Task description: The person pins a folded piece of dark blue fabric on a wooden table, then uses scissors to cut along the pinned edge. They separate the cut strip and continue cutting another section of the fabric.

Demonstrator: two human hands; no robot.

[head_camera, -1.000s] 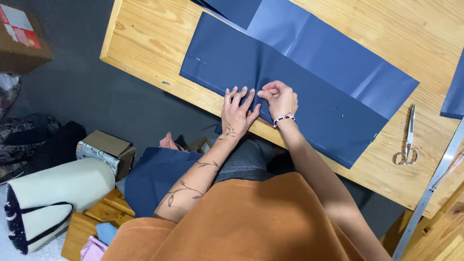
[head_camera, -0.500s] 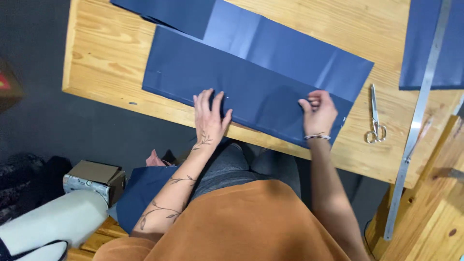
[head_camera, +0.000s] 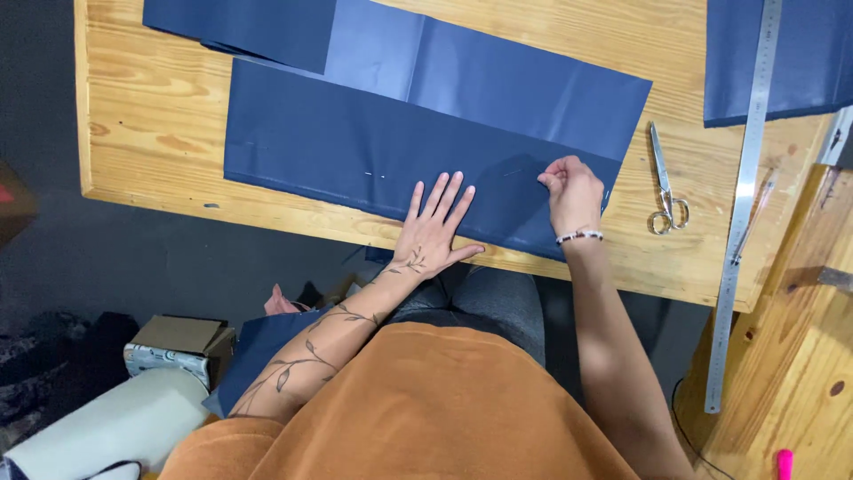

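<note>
- Folded navy sheet (head_camera: 355, 151): lies flat along the near edge of the wooden table (head_camera: 151, 169); a lighter blue layer shows above its fold.
- Left hand (head_camera: 433, 233): palm down on the sheet near its lower edge, fingers straight and spread, gripping nothing.
- Right hand (head_camera: 573, 191): curled into a loose fist near the sheet's right end, fingertips pinched at the sheet; whether material is actually gripped cannot be told.
- Scissors (head_camera: 665, 182): closed, on bare wood just right of the sheet.
- Metal ruler (head_camera: 746, 204): long, lying right of the scissors, running past the table edge.
- Second navy sheet (head_camera: 773, 62): far right corner, under the ruler.
- Cardboard box (head_camera: 173, 347): on the floor, lower left.
</note>
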